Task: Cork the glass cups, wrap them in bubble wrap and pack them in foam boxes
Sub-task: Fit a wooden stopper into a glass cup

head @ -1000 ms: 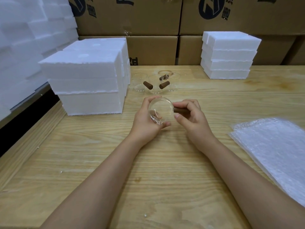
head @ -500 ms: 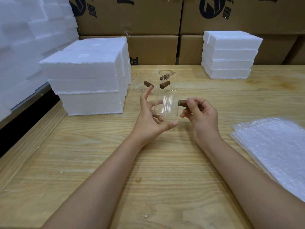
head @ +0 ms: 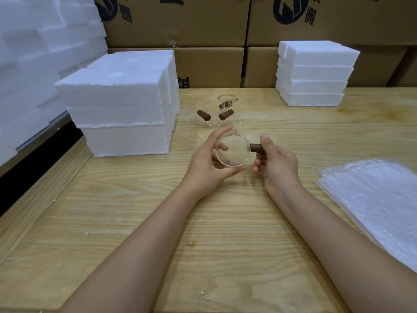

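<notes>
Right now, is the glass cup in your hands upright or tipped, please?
Tipped: the glass cup shows its full round rim to the camera.

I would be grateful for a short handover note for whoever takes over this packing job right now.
Left hand grips the glass cup.
Right hand pinches a brown cork against the cup's side; whether it's seated, I cannot tell.
More cups with corks stand behind; bubble wrap lies right, foam boxes left.
No wrapped cup in view; to do: wrap and box each.
</notes>
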Tool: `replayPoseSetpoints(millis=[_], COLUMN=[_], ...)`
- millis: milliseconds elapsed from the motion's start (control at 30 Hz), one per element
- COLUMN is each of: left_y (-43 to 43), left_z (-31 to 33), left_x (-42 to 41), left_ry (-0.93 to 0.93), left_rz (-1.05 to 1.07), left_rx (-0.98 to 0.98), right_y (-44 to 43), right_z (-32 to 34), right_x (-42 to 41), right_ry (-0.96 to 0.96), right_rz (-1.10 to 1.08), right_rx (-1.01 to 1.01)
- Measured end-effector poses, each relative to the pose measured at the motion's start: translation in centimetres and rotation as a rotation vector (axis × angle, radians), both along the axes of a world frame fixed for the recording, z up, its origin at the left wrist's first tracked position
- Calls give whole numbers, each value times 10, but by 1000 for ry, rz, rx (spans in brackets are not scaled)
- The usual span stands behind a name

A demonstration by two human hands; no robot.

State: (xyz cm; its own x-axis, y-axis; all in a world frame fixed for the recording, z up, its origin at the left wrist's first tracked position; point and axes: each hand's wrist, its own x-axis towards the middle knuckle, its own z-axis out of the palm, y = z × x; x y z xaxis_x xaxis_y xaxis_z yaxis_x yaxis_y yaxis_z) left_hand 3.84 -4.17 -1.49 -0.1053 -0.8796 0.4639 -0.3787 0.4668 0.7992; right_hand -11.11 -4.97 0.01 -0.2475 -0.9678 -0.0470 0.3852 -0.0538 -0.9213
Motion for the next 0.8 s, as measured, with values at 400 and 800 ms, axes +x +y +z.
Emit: replayPoseSetpoints(millis=[400, 800], left_y=[4, 6], left_z=[0, 2], left_x=[-4, -6], left_ry=[-41, -58], left_rz=[82, 118], left_rx=[-61, -35], right_y=[9, 11], right_z=[-5, -2], right_x=[15, 23], right_ry=[484, 685], right_rz=[-55, -3], right_rx=[-210, -152])
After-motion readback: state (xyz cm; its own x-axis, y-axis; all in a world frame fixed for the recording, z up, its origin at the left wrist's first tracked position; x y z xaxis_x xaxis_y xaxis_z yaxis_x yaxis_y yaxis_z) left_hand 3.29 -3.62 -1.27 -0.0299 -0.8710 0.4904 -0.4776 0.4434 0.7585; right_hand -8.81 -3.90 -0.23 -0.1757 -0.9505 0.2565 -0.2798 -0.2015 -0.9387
